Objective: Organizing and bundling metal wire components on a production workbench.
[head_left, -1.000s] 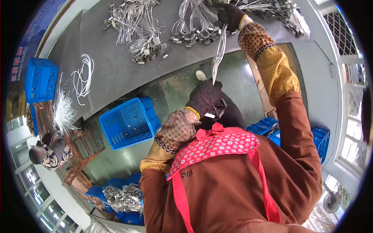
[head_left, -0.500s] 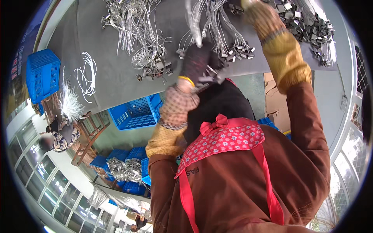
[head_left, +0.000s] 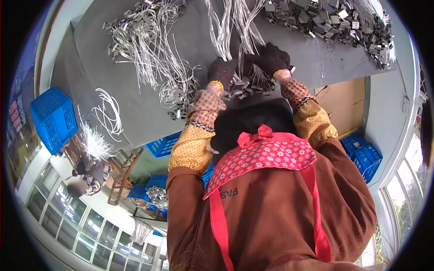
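Observation:
Both my hands wear dark knit gloves and work close together near the table's front edge. My left hand (head_left: 222, 71) is closed at the lower end of a bundle of thin silvery wires (head_left: 220, 38). My right hand (head_left: 274, 59) is closed at a second bundle of wires (head_left: 247, 31), just to the right; its fingertips are partly hidden. Between and below the gloves lie several small dark-grey blocks (head_left: 246, 89) fixed to wire ends, close against my black-clad lap.
A tangled heap of wires (head_left: 149, 49) covers the table's left part. Many small grey blocks (head_left: 330, 20) are piled at the far right. A loose white wire coil (head_left: 108, 113) lies near a blue crate (head_left: 54, 119). Another person (head_left: 92, 178) is at the far left.
My right hand has come down and left from the far right pile to the wires beside my left hand. The blurred left hand has settled, and the view has shifted slightly.

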The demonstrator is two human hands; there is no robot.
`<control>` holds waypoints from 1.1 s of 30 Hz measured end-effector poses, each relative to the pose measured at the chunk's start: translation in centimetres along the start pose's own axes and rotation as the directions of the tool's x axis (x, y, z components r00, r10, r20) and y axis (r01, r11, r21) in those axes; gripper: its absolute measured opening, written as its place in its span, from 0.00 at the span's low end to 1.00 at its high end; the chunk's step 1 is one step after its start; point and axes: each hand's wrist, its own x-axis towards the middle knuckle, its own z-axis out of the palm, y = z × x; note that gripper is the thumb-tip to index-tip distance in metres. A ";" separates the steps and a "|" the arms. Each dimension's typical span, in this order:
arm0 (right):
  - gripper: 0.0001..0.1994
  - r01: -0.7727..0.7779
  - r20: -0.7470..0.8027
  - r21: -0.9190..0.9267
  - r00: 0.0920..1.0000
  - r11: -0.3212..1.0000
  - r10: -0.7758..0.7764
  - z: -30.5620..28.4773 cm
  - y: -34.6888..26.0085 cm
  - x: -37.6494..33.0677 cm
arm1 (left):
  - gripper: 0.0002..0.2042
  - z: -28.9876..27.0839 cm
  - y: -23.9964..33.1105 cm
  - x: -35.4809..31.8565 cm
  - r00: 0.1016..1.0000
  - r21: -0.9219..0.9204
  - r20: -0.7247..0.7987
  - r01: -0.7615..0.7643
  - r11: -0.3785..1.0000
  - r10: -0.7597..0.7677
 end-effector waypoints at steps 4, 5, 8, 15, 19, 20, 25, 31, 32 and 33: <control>0.39 -0.126 0.139 0.074 0.984 0.989 0.115 0.7 -0.2 1.7 | 0.16 -0.2 -0.7 0.0 0.967 -0.184 0.165 -0.163 0.969 0.194; 0.38 -0.212 0.217 0.147 0.960 0.966 0.178 0.7 -0.1 2.1 | 0.17 -0.5 -0.8 0.4 0.947 -0.495 0.288 0.023 0.868 0.140; 0.37 -0.217 0.209 0.263 0.964 0.940 0.164 1.7 1.0 2.6 | 0.18 0.6 -1.9 1.8 0.907 -0.689 0.295 -0.017 0.725 0.302; 0.28 -0.034 0.371 0.338 0.923 0.940 -0.100 0.3 0.7 3.5 | 0.16 4.5 -4.5 3.4 0.886 -0.739 0.239 -0.099 0.666 0.397; 0.19 0.097 0.310 0.637 0.876 0.765 -0.370 4.4 4.6 3.4 | 0.17 4.7 -1.6 2.0 0.772 -0.232 0.206 -0.559 0.796 0.602; 0.16 -0.006 0.389 0.664 0.857 0.748 -0.338 4.7 4.7 3.2 | 0.18 4.9 -1.7 1.8 0.778 -0.271 0.235 -0.523 0.808 0.582; 0.16 -0.027 0.405 0.773 0.790 0.634 -0.460 8.0 6.9 3.4 | 0.19 5.2 -3.3 0.2 0.761 -0.496 0.156 -0.491 0.716 0.630; 0.12 0.079 0.366 0.701 0.813 0.709 -0.453 10.2 6.4 3.1 | 0.21 -5.2 7.5 -3.3 0.704 -0.681 0.709 0.695 0.232 -0.030; 0.12 0.457 0.108 0.642 0.741 0.616 -0.662 9.2 4.7 3.0 | 0.20 -3.3 5.7 -2.6 0.711 -0.694 0.703 0.678 0.242 0.024; 0.12 0.465 0.106 0.641 0.734 0.611 -0.671 9.2 3.8 3.1 | 0.20 -0.8 2.5 -2.0 0.718 -0.701 0.696 0.673 0.238 0.019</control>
